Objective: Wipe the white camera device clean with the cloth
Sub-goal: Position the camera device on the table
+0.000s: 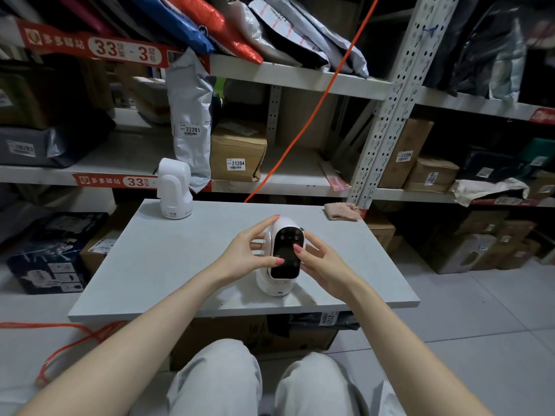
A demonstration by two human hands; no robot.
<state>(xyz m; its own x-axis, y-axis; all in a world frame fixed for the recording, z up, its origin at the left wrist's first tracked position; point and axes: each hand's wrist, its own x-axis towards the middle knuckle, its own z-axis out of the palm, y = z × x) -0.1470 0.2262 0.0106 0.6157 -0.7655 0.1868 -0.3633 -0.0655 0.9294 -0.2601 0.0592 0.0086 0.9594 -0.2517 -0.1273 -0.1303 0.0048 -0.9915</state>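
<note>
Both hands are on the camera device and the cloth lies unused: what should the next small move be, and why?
Probably the right hand should let go and reach for the cloth at the table's far right corner. The left hand can steady the white camera device, and neither hand holds the cloth yet.

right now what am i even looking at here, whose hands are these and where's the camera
No machine here: a person wears a camera on the head, looking down at their own two bare hands. The left hand and right hand both hold a white camera device with a black glossy face, which stands on a pale grey tabletop. A second, all-white camera device stands at the far left corner. A crumpled beige cloth lies untouched at the far right corner. Shelves of parcels stand behind.
</note>
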